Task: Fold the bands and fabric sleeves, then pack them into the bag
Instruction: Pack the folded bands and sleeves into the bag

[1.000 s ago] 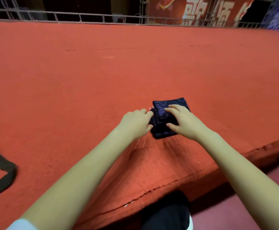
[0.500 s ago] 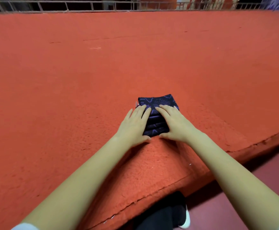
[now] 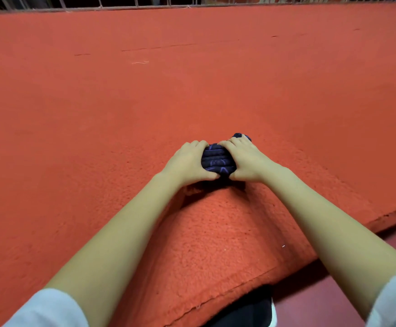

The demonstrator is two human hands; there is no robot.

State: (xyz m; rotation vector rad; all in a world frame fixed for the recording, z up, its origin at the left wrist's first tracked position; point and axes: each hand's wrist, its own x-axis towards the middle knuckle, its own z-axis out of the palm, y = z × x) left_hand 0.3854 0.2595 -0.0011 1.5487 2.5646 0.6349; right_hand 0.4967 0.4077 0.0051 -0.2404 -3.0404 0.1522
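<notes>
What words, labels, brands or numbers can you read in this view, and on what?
None readable.
The folded fabric, gripped by the left hand and right hand, shows only a purple line pattern, no letters.
The red carpet carries no text; nothing legible shows behind the railing.

Open red carpet is stretching wide left, right and beyond, leaving passing room. Left hand and right hand are gripping the folded dark sleeve, blocking both its sides. Metal railing is bounding the far edge.
</notes>
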